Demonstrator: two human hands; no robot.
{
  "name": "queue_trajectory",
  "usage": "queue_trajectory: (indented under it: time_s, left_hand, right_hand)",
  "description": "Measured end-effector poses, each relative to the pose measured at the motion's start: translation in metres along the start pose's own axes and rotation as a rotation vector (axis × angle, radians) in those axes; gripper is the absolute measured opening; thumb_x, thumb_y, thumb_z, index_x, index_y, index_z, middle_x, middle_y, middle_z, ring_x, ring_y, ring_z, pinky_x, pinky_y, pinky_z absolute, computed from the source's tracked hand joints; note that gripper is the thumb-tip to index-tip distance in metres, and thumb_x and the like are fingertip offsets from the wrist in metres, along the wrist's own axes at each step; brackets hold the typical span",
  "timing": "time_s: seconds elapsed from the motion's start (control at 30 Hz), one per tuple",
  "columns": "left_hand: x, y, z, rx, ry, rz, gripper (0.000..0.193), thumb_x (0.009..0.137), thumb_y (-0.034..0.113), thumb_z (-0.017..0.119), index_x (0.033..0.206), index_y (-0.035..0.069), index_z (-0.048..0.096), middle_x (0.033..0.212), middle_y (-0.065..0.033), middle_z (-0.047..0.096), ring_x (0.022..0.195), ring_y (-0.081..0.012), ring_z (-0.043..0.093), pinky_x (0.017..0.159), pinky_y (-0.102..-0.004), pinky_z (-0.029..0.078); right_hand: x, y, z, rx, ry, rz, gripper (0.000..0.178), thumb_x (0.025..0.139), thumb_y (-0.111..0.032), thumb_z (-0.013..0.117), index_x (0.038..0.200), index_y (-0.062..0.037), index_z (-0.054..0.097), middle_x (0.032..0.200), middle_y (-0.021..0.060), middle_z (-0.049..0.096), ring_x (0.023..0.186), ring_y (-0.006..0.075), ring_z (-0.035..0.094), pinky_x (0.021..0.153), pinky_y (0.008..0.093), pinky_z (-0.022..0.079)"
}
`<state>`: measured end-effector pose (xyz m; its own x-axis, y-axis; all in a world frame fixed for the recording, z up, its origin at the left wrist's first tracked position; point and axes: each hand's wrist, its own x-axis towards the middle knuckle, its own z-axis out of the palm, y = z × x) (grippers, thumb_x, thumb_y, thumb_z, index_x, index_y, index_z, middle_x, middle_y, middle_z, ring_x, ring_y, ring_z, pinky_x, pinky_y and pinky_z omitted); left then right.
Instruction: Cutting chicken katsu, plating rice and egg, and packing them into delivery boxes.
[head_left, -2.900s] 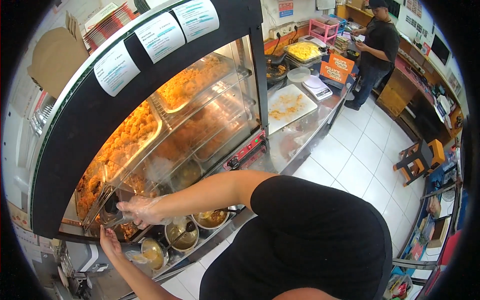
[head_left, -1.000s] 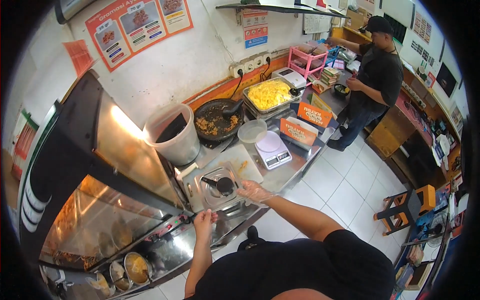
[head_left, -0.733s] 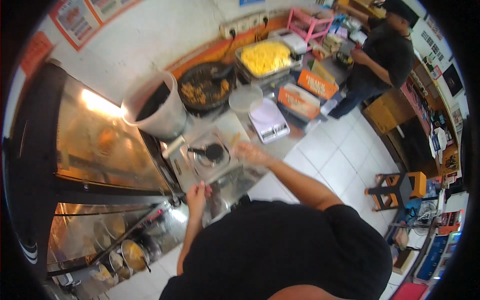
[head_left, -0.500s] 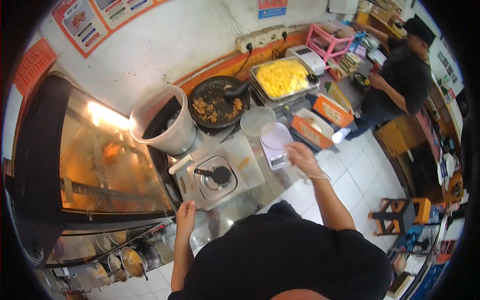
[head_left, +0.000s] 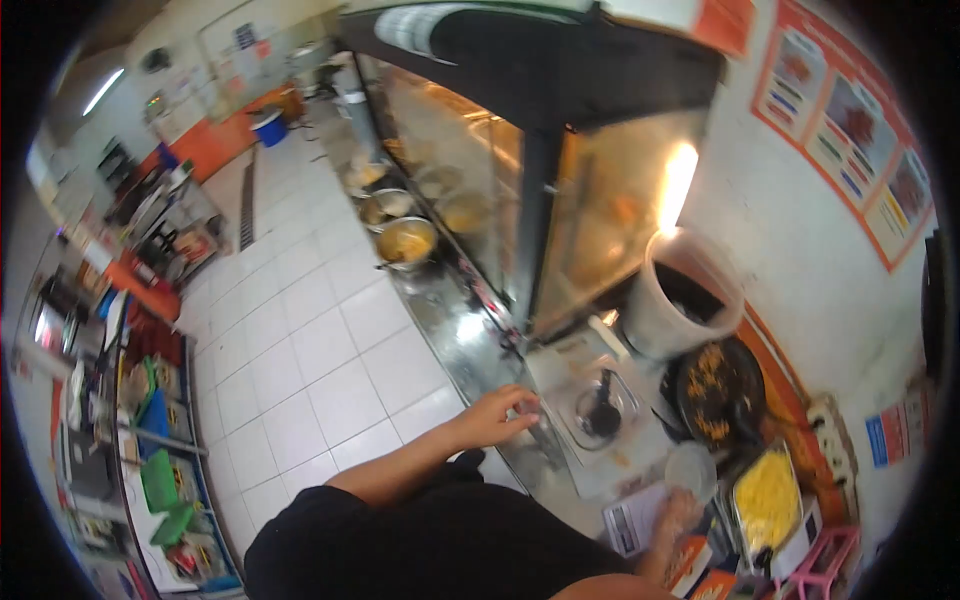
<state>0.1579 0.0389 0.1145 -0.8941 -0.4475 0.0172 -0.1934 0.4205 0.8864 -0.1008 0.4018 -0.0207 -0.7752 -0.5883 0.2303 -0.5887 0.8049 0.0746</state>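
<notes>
My left hand [head_left: 497,417], bare, hovers beside the near edge of a white cutting board [head_left: 557,367]. Its fingers are loosely curled and apart, with nothing visible in them. On the board rest a small metal tray [head_left: 583,432] with a black scoop [head_left: 603,418] in it and a white-handled utensil [head_left: 610,338]. My right hand [head_left: 680,512], in a clear plastic glove, is low in the picture, at the pale kitchen scale [head_left: 627,522] and a translucent round bowl [head_left: 692,470]. Blur hides its fingers. Orange-and-white food boxes [head_left: 690,567] lie close to it.
A black pan [head_left: 748,375] with brown crumbs and a tray of yellow food [head_left: 768,500] stand along the wall. Behind the board are a white bucket [head_left: 655,315] and a lit glass display case [head_left: 615,200]. Metal bowls [head_left: 405,242] line the counter; tiled floor [head_left: 300,350] lies left.
The view has swung left, bringing the aisle and shelves into sight; the co-worker is out of view. My right hand now appears by the bowl and boxes; my left stays near the board.
</notes>
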Motion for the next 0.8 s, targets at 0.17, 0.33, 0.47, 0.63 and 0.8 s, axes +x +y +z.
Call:
queue_trajectory:
  time_s: [0.17,0.33,0.47,0.63,0.8]
  left_hand:
    - [-0.065,-0.070,-0.055,0.008,0.284,-0.096,0.029,0.088,0.024,0.060,0.109,0.005,0.058,0.105,-0.0102,0.058,0.089,-0.0185,0.060,0.073,-0.0300,0.049]
    - [-0.105,-0.094,-0.147,-0.046,0.393,-0.149,0.028,0.088,0.023,0.060,0.109,0.006,0.059,0.105,-0.0096,0.058,0.088,-0.0169,0.060,0.073,-0.0292,0.049]
    - [-0.135,-0.125,-0.240,-0.039,0.458,-0.137,0.029,0.086,0.020,0.063,0.109,0.004,0.058,0.102,-0.0092,0.058,0.086,-0.0156,0.058,0.071,-0.0275,0.048]
    - [-0.059,-0.095,-0.401,0.026,0.478,0.291,0.027,0.088,0.020,0.060,0.110,0.004,0.057,0.102,-0.0060,0.057,0.091,-0.0131,0.055,0.076,-0.0261,0.045]
    - [0.063,-0.018,-0.572,-0.102,0.591,0.684,0.041,0.090,0.027,0.057,0.121,0.001,0.047,0.113,-0.0065,0.053,0.101,-0.0135,0.051,0.088,-0.0287,0.042]
  right_hand:
    - [0.007,-0.018,-0.061,0.098,0.214,-0.209,0.028,0.072,-0.015,0.065,0.100,-0.0093,0.063,0.096,0.0120,0.062,0.091,0.0268,0.060,0.081,0.0422,0.045]
    - [0.057,-0.089,-0.198,0.253,0.478,-0.146,0.027,0.078,-0.015,0.061,0.104,-0.0073,0.061,0.102,0.0136,0.060,0.095,0.0258,0.059,0.084,0.0415,0.045]
    - [0.087,-0.171,-0.289,0.384,0.625,-0.060,0.026,0.083,-0.014,0.058,0.108,-0.0057,0.060,0.107,0.0148,0.059,0.098,0.0250,0.059,0.086,0.0410,0.044]
    - [0.095,-0.272,-0.368,0.515,0.765,-0.095,0.027,0.092,-0.014,0.050,0.116,-0.0028,0.055,0.116,0.0163,0.055,0.102,0.0243,0.057,0.090,0.0397,0.043]
    - [0.119,-0.374,-0.412,0.261,0.801,-0.430,0.031,0.094,-0.015,0.045,0.123,-0.0033,0.048,0.108,0.0141,0.056,0.092,0.0233,0.055,0.082,0.0345,0.046]
